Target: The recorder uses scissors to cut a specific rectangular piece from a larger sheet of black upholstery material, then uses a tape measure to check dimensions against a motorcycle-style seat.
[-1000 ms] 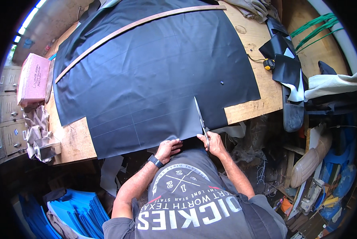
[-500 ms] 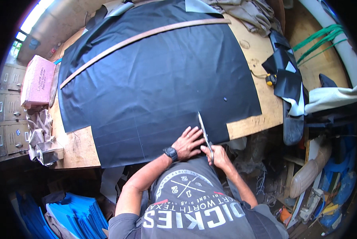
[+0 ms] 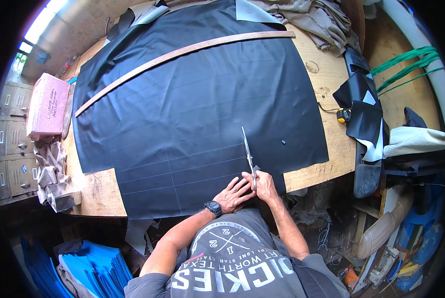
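A large black sheet of leather-like material (image 3: 202,114) is spread over the table, with thin pale lines drawn across its near half. My right hand (image 3: 264,186) is closed round the handles of long metal scissors (image 3: 247,148), near the sheet's front edge. The blades point away from me over the sheet; I cannot tell whether they are cutting into it. Just left of the scissors, my left hand (image 3: 232,197) lies flat on the sheet, fingers stretched out and empty. A small piece of chalk (image 3: 283,142) rests on the material to the right of the blades.
A long wooden strip (image 3: 183,52) lies across the sheet's far part. On the wooden table (image 3: 307,174), a yellow-black tape measure (image 3: 343,115) sits at right beside black scraps (image 3: 364,111). A pink block (image 3: 50,105) stands at left. Blue sheets (image 3: 96,265) are stacked at lower left.
My right hand and the scissors have moved forward over the sheet. My left hand stays flat near the front edge, its fingers closer together. The view has tilted slightly.
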Motion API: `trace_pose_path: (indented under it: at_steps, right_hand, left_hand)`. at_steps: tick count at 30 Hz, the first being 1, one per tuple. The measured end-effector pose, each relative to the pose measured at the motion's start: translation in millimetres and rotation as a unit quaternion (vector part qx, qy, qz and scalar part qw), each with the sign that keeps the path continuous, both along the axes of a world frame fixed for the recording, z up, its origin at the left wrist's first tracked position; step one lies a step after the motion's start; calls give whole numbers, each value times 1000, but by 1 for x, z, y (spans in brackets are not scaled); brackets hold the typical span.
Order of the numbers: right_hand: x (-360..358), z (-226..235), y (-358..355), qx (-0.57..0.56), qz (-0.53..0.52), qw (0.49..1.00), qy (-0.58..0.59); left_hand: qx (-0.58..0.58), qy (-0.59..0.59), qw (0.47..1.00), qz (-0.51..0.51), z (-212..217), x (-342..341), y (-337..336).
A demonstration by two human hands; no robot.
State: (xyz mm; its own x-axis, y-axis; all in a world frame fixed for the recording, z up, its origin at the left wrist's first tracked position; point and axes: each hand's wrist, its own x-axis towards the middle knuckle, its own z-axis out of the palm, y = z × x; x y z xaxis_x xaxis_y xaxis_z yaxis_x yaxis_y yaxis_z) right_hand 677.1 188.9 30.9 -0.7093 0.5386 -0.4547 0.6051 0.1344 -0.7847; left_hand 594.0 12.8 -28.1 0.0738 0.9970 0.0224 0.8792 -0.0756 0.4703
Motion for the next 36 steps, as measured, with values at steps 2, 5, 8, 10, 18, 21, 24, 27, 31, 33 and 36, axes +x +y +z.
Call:
trace_pose_path:
  at_steps: [2,5,8,10,18,21,24,27,31,33,36]
  right_hand:
    - [-18,5,10,-37,-14,999,-25]
    - [-35,-7,22,9,9,1000,-8]
    - [-54,-6,29,-39,3,999,-16]
    - [-67,-1,35,-53,-4,998,-23]
    - [-119,-11,63,-52,-11,999,-6]
    - [-142,-8,73,-55,-10,998,-4]
    - [-163,-8,87,-57,-8,998,-4]
    - [-180,-17,99,-64,-4,998,-11]
    - [-195,-17,104,-87,-19,996,1]
    - [-198,-12,105,-89,-18,996,-3]
    - [-198,-13,104,-70,-16,997,-7]
  left_hand:
    - [-3,0,1000,-3,3,-1,2]
    - [-27,2,1000,-13,5,-1,0]
    - [-35,4,999,-14,6,1,-3]
    - [-43,9,999,-20,7,0,-2]
    - [-54,7,998,-18,5,0,-2]
    - [-65,0,998,-23,5,-2,-2]
    - [-79,-3,996,-30,7,-4,0]
    - [-104,3,994,-42,9,-3,1]
    - [-68,-35,997,-14,8,-3,-1]
    - [-68,-36,997,-12,7,-2,-3]
    - [-48,-34,998,-5,6,-2,-2]
